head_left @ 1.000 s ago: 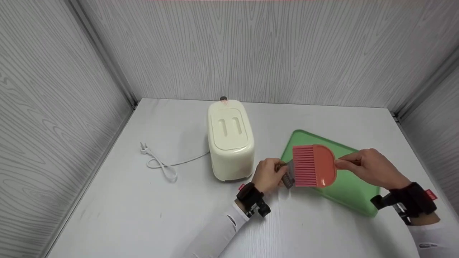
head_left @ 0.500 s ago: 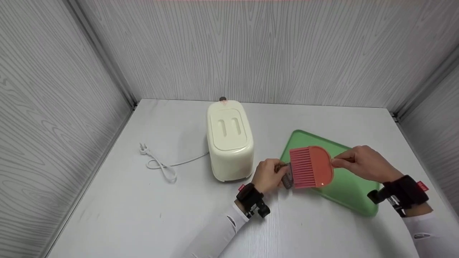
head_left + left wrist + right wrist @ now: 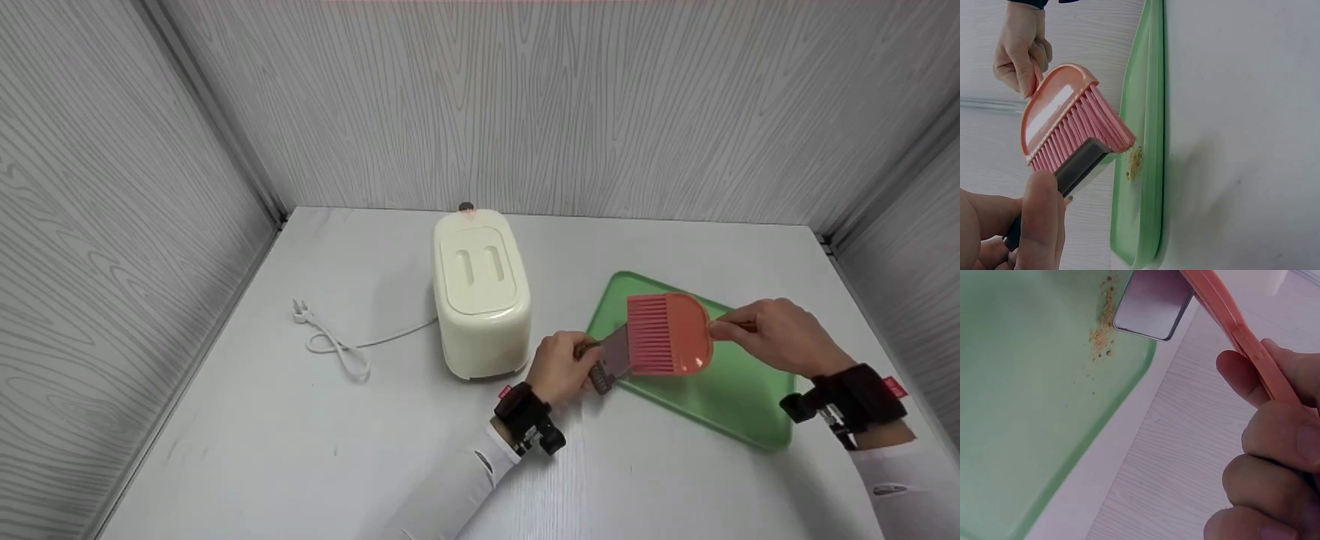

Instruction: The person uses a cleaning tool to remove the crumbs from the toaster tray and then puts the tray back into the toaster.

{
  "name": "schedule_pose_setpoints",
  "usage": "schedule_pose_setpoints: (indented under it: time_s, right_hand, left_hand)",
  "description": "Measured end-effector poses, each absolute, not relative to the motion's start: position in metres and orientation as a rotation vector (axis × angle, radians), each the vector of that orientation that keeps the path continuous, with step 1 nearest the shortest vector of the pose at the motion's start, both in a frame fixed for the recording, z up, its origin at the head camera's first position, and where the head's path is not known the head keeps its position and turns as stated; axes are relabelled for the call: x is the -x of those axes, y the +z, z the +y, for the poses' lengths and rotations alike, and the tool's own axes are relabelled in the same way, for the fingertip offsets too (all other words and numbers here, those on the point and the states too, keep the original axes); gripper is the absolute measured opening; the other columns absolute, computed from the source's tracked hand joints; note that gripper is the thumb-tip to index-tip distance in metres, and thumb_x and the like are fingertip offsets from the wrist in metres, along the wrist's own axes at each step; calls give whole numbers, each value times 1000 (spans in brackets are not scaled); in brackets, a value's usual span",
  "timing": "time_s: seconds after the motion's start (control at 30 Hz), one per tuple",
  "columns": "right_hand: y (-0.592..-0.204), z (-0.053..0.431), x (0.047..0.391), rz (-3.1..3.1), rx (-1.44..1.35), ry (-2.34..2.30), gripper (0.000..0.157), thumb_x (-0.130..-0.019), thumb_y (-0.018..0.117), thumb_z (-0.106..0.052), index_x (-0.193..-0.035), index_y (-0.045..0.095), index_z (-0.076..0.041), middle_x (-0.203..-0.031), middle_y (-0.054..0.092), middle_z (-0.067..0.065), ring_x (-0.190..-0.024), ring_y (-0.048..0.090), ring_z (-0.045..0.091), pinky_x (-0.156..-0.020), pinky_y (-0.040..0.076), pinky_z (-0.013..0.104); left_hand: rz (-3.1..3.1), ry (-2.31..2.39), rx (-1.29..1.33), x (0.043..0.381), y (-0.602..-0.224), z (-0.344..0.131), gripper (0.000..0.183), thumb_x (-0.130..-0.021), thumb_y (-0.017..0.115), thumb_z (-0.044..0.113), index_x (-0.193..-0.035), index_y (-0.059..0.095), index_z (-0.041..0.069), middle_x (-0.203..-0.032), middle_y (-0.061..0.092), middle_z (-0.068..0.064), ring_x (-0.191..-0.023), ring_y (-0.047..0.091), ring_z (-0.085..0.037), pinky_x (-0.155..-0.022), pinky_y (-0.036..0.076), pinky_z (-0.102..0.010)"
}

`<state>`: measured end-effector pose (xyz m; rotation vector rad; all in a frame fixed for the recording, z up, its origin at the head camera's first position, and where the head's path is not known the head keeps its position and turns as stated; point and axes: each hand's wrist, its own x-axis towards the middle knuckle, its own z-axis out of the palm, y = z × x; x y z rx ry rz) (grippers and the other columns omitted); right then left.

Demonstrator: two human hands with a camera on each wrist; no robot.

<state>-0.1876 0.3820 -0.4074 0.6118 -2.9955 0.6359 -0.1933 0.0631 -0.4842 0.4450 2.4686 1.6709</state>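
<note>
My left hand (image 3: pixel 559 367) pinches the dark grey end of a shallow metal crumb tray (image 3: pixel 615 352), which tilts over the near left edge of a green tray (image 3: pixel 742 397). With my right hand (image 3: pixel 787 337) I grip the thin handle of an orange brush (image 3: pixel 691 334). Its pink bristles (image 3: pixel 1084 126) lie across the far part of the crumb tray, partly hiding it in the head view. Light brown crumbs (image 3: pixel 1105 323) are scattered on the green tray below the crumb tray's free end.
Left of my hands stands a cream toaster (image 3: pixel 487 345) with two slots in its top. Its white cord and plug (image 3: pixel 330 334) lie looped on the white table (image 3: pixel 247 435). Grey wood-grain walls (image 3: pixel 487 105) enclose the table at the back and sides.
The brush first shifted slightly left, then swept right and away, uncovering more of the crumb tray's metal surface. My left hand has stayed in place.
</note>
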Motion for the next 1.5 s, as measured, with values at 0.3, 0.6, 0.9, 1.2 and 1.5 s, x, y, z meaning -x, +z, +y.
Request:
schedule_pose_setpoints:
  time_s: [0.3,0.6,0.9,1.2,1.5]
  right_hand:
    - [-407,392,188,-3040,-458,573,26,-102,66,-40,-90,82,-23,-91,79,-4,-57,34,4,-51,26,24]
    - [-408,401,186,-3039,-395,429,39,-104,61,-45,-114,81,-13,-57,51,-8,-57,35,10,-48,25,25]
    - [-411,410,181,-2981,-332,385,36,-103,64,-42,-112,81,-12,-53,31,-10,-53,30,8,-46,22,26]
    - [-406,418,176,-2913,-314,535,34,-101,68,-38,-112,81,-9,-68,70,-2,-68,48,-6,-55,39,21]
    - [-397,395,169,-2912,-475,636,24,-100,70,-31,-110,83,-13,-95,80,0,-76,54,-8,-64,45,18]
  left_hand:
    - [2486,1672,-470,194,-484,63,15,-101,68,14,-105,78,3,-72,71,0,-51,68,-18,-44,56,-22]
    - [2471,1671,-455,193,-483,62,16,-101,68,15,-105,77,3,-71,70,2,-52,68,-20,-44,56,-23]
    - [2498,1657,-496,194,-483,62,15,-101,69,14,-104,79,3,-76,72,1,-47,62,-5,-45,56,-22]
    - [2514,1642,-459,195,-484,62,14,-100,69,14,-103,79,5,-77,73,2,-45,57,-1,-44,55,-21]
    - [2502,1644,-447,194,-484,63,12,-100,69,11,-102,78,3,-74,72,1,-44,57,-3,-43,54,-21]
